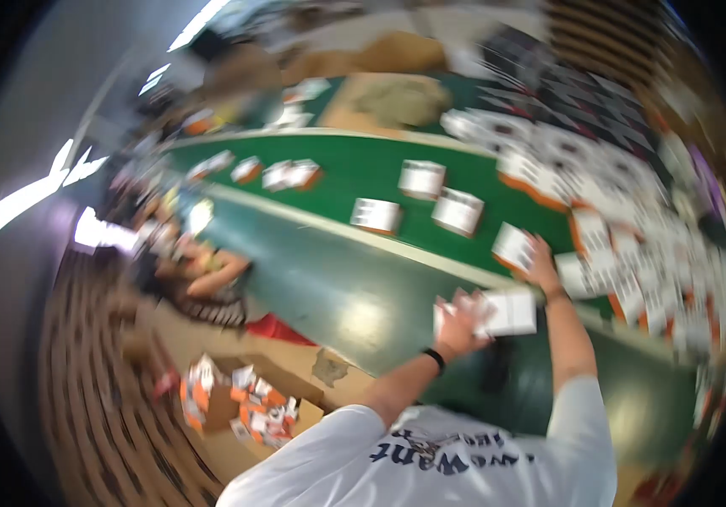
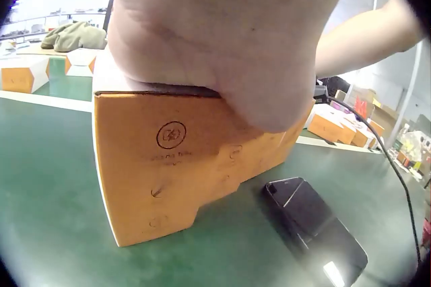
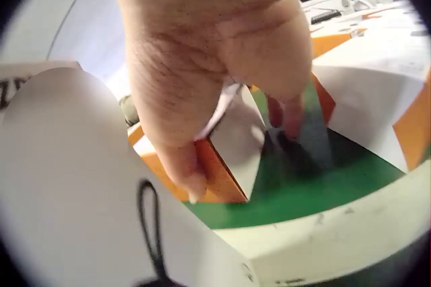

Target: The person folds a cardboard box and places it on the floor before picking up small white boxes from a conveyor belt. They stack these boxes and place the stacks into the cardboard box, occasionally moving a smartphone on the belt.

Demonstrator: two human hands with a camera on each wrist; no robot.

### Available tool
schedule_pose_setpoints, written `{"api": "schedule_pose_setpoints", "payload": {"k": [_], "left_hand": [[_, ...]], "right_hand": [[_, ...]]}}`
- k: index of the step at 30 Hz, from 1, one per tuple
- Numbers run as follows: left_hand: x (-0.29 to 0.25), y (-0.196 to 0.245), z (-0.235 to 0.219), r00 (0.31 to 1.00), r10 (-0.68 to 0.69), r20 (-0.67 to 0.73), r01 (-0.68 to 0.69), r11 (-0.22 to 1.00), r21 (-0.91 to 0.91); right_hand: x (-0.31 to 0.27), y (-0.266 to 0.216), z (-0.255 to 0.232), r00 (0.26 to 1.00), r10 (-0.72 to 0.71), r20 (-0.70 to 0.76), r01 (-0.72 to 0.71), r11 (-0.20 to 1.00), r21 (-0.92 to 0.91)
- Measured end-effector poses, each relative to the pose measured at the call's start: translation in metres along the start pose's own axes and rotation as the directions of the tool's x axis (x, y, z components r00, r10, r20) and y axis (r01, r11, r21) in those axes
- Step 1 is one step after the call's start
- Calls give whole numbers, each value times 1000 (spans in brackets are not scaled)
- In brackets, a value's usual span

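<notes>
The left hand (image 1: 462, 325) lies with spread fingers on white-topped boxes (image 1: 511, 312) at the green table's near side. From the left wrist, its palm (image 2: 222, 45) rests on top of the boxes, whose orange sides (image 2: 161, 166) face the camera; the fingers are hidden. My right hand (image 1: 540, 266) is at a white-and-orange box (image 1: 513, 247) on the green belt. In the right wrist view the thumb of the right hand (image 3: 236, 159) lies against the orange side of this box (image 3: 225, 183), with a visible gap between the other fingers and its white face.
A black phone-like object (image 2: 316, 230) lies beside the boxes, near a dark cable (image 2: 394, 159). Several boxes (image 1: 422, 179) stand along the belt, and many more (image 1: 633, 270) crowd its right side. A carton (image 1: 223, 406) of orange-and-white items stands lower left; a person (image 1: 211, 275) sits beyond.
</notes>
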State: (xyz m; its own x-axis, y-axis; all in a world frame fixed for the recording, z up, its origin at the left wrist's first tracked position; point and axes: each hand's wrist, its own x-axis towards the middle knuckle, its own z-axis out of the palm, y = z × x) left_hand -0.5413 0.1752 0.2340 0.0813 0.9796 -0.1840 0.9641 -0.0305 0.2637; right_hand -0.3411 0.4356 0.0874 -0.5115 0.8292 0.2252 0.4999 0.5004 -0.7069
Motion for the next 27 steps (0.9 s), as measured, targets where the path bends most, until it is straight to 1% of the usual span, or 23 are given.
{"api": "schedule_pose_setpoints", "payload": {"k": [1,2,3,4,5,6,7,8,9,10,11,12,14,17,18,20,21,23,24,25,26,27], "left_hand": [[1,-7,17,1000,3,-21,-3,1000,-13],[3,-11,21,999,17,-27,-18,1000,-10],[1,-8,12,1000,11,-20,-12,1000,-26],[1,-7,5,1000,7,6,-6,1000,-18],[-1,-5,2,1000,7,-26,-7,1000,-25],[-2,-5,-11,1000,14,-25,-15,1000,-15],[-3,-4,-7,999,13,-34,-13,1000,-21],[-4,-4,-7,999,24,-38,-25,999,-28],[-5,-2,-7,999,27,-46,-28,999,-31],[-6,-2,-6,998,27,-55,-29,999,-29],[-6,-3,-5,998,28,-63,-30,999,-27],[-6,-4,-4,998,27,-61,-29,999,-29],[-4,-5,-4,998,24,-56,-26,999,-32],[-2,-8,2,998,26,-65,-29,998,-53],[-2,-6,2,997,28,-70,-32,998,-59],[-2,-13,-1,998,50,-24,-51,997,-59],[-4,-17,-7,998,61,3,-61,996,-60],[-23,-18,-52,997,-78,-2,77,996,-51],[-34,-17,-67,990,-143,-4,143,989,-47],[-42,-20,-65,961,-276,-31,272,958,-96],[-41,-33,-49,964,-265,10,261,941,-215],[-40,-50,-24,968,-246,55,250,910,-331]], "right_hand": [[7,1,0,999,22,35,-20,998,-56],[7,-7,1,999,29,-42,-30,999,-17],[12,-25,-14,988,147,39,-151,978,147],[18,-28,-24,984,163,72,-163,987,-3],[24,-44,-44,968,218,121,-193,963,-188],[24,-48,-54,973,209,99,-168,933,-318],[11,-45,-67,997,53,53,-27,912,-409],[-2,-76,-94,987,144,74,-96,888,-450],[-20,-117,-125,971,208,119,-120,852,-510],[-32,-149,-141,938,321,134,-191,797,-573],[-44,-134,-145,898,402,179,-213,754,-621],[-55,-156,-150,861,465,207,-203,686,-699],[-72,-160,-145,789,556,261,-222,655,-722],[-89,-138,-117,878,358,319,-52,732,-679],[-92,-140,-114,871,330,364,-32,777,-629],[-95,-144,-106,855,255,451,16,857,-514],[-99,-144,-107,872,193,450,17,907,-422],[-107,-140,-101,905,101,413,64,928,-368],[-110,-139,-98,919,58,390,87,936,-343],[-111,-138,-95,924,78,373,53,943,-329],[-109,-138,-91,928,100,358,18,950,-311],[-111,-141,-88,930,127,344,-21,955,-294]]}}
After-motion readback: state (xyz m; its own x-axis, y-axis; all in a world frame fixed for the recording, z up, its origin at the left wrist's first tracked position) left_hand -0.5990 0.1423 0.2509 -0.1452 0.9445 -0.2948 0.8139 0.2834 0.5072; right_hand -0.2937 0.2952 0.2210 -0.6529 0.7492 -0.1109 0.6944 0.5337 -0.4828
